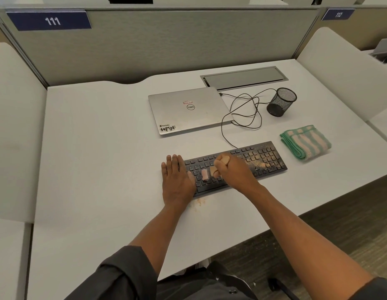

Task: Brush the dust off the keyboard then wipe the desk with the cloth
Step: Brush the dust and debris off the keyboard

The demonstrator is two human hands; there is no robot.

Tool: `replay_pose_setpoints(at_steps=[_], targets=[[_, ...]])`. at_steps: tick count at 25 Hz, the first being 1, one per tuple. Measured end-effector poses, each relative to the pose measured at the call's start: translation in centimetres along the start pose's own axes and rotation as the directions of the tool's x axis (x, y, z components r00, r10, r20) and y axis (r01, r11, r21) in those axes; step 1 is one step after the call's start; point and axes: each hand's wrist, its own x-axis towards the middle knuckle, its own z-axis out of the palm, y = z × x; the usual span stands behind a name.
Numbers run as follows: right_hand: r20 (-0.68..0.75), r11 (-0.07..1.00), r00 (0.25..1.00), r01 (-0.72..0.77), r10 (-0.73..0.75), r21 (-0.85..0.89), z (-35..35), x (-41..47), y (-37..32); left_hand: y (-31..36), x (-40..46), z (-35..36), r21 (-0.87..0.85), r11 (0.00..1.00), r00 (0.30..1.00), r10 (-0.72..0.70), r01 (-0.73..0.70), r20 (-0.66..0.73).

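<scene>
A black keyboard [262, 158] lies on the white desk [101, 148], with tan dust speckled over its right half. My left hand [177, 180] lies flat with straight fingers on the keyboard's left end. My right hand [231, 169] grips a small wooden-handled brush [212, 171] whose pale bristles touch the keys near the left-middle. Some dust [199, 202] sits on the desk just in front of the keyboard. A folded green and beige striped cloth [305, 141] rests on the desk to the right of the keyboard.
A shut silver laptop [188, 111] lies behind the keyboard. A tangled black cable [242, 113] runs from it to the keyboard. A black mesh pen cup [281, 102] stands at the back right, near a metal cable hatch [242, 76]. Grey partitions enclose the desk.
</scene>
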Motion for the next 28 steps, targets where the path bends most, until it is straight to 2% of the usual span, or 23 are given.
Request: replay_pose_setpoints(at_steps=[5, 7, 9, 12, 15, 17, 20, 22, 25, 27, 28], targets=[[-0.105, 0.982, 0.995, -0.020, 0.000, -0.189, -0.9, 1.2, 1.2, 0.0, 0.0, -0.1, 0.003, 1.000, 1.000, 0.002, -0.002, 0.009], [-0.105, 0.995, 0.994, -0.013, 0.002, -0.103, -1.6, 1.6, 1.0, 0.0, 0.0, -0.2, 0.001, 1.000, 1.000, 0.000, 0.000, 0.007], [-0.016, 1.000, 1.000, -0.013, 0.013, -0.004, -2.1, 1.6, 0.6, 0.0, 0.0, -0.1, 0.009, 1.000, 1.000, -0.001, 0.001, 0.013], [0.070, 0.998, 0.996, -0.045, 0.048, -0.051, -2.1, 1.6, 1.2, 0.0, 0.0, 0.0, 0.011, 1.000, 1.000, -0.003, 0.003, 0.011], [-0.034, 0.985, 0.998, -0.065, 0.061, -0.159, -2.7, 2.1, 2.0, 0.1, 0.0, -0.1, 0.009, 1.000, 1.000, -0.002, 0.002, 0.007], [-0.073, 0.993, 0.996, -0.057, 0.050, -0.104, -3.2, 2.3, 1.7, 0.0, 0.0, -0.1, 0.013, 1.000, 1.000, 0.000, 0.000, 0.013], [0.010, 0.998, 0.998, -0.056, 0.056, 0.029, -2.9, 2.4, 0.6, 0.0, 0.0, 0.0, 0.020, 1.000, 1.000, -0.003, 0.003, 0.013], [0.036, 0.999, 0.998, -0.043, 0.044, -0.018, -2.4, 2.6, 0.7, -0.1, 0.0, 0.0, 0.024, 1.000, 1.000, -0.005, 0.005, 0.015], [-0.040, 0.985, 0.998, -0.049, 0.043, -0.165, -3.0, 3.2, 1.1, 0.0, 0.0, 0.0, 0.024, 1.000, 1.000, 0.000, 0.000, 0.021], [-0.073, 0.986, 0.996, -0.058, 0.047, -0.158, -3.7, 3.5, 1.1, 0.0, 0.0, -0.1, 0.017, 1.000, 1.000, 0.000, 0.000, 0.023], [-0.064, 0.994, 0.997, -0.054, 0.048, -0.099, -3.9, 3.6, 1.0, 0.0, 0.1, -0.1, 0.016, 1.000, 1.000, 0.001, -0.002, 0.021]])
